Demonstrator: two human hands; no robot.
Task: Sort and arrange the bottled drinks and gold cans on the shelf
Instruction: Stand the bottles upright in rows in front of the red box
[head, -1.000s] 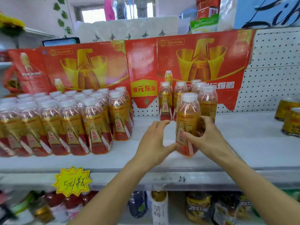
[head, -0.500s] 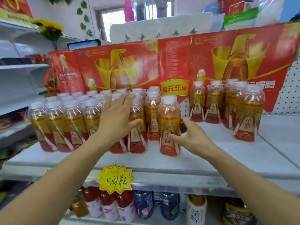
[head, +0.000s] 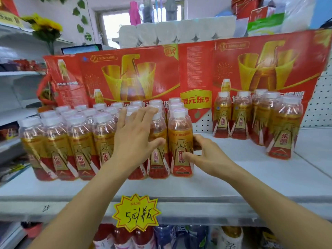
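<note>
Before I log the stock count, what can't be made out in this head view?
- Rear bottles of the left bottle block: hidden by the front rows and the left hand.
- Right hand fingertips: behind the front-row end bottle.
- Gold cans: none in frame.
- Lower-shelf drinks: cut by the bottom edge.

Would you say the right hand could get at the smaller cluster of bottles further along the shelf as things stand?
Probably yes: the right hand grips only the end bottle, and bare shelf lies between it and the smaller cluster.
</note>
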